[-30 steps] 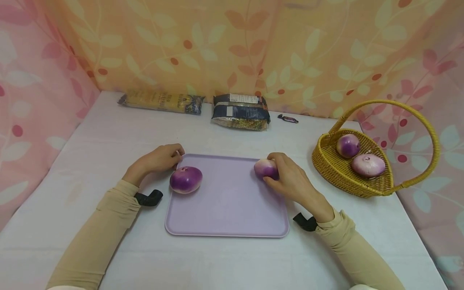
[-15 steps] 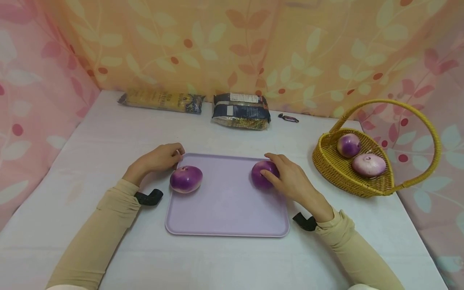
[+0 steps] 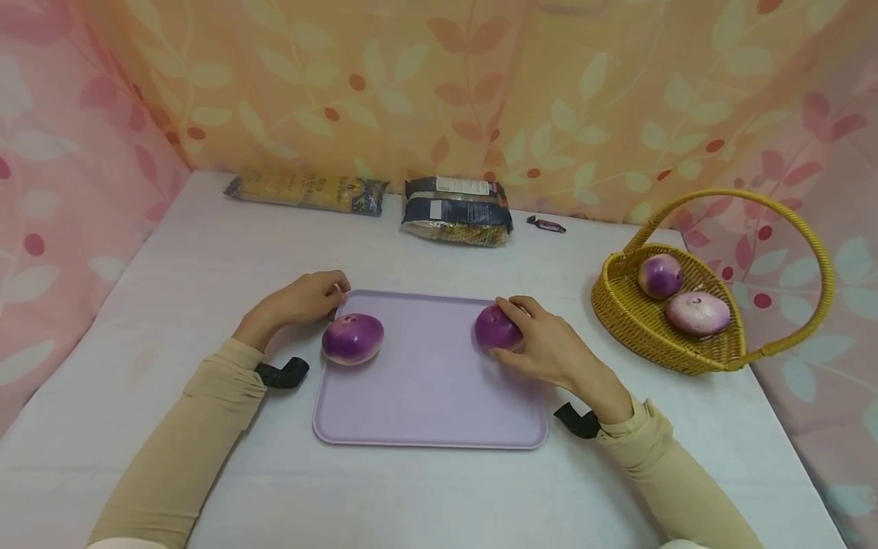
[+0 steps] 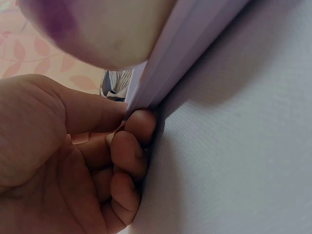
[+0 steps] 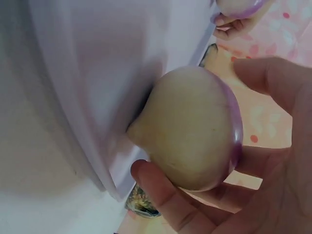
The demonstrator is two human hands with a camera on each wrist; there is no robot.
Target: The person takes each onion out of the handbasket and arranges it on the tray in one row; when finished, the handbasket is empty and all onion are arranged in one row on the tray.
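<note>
While our left hand (image 3: 307,299) pinches the oblong lilac tray (image 3: 425,396), right hand (image 3: 554,349) curled round glossy purple-white veg (image 3: 491,330), yellow wicker basket (image 3: 634,339) nearby

We've got four purplish veggies (image 3: 353,339), one tray (image 3: 432,404) and one basket (image 3: 631,324). Plus we spot two bags (image 3: 456,212), one candy (image 3: 548,225), two hands (image 3: 305,299).

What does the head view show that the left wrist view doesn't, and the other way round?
Only the head view: the yellow wicker basket with two vegetables, the wrapped candy and the right hand. Only the left wrist view: the palm of the left hand. Both: that hand, the lavender tray and the purple vegetable at its left edge.
</note>
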